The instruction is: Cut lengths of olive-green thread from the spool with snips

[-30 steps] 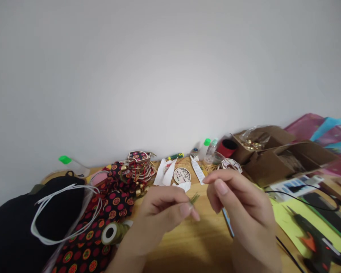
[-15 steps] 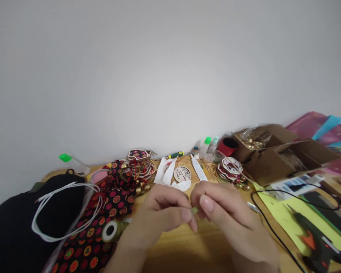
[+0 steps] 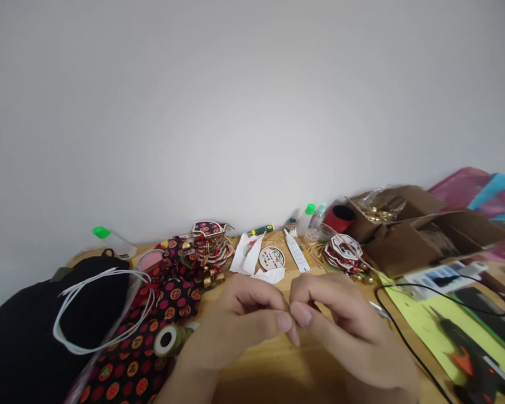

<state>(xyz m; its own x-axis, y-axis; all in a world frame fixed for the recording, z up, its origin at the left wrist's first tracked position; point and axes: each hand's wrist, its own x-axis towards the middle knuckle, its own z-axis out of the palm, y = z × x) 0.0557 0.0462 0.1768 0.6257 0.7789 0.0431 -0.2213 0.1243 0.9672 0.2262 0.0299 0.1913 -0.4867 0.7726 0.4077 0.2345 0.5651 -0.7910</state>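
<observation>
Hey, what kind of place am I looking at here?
Most likely a home craft table set against a plain wall: a glue gun, a spool of thread, patterned fabric and stacks of small decorated ornaments crowd the wooden tabletop.

A small olive-green thread piece lay pinched between the thumb tips of the left hand (image 3: pixel 239 328) and right hand (image 3: pixel 349 336) (almost wholly hidden there), held just above the wooden tabletop (image 3: pixel 278 370).

bare table (image 3: pixel 278 365) in front — spool (image 3: pixel 168 340) left, black cable (image 3: pixel 398 331) right
</observation>
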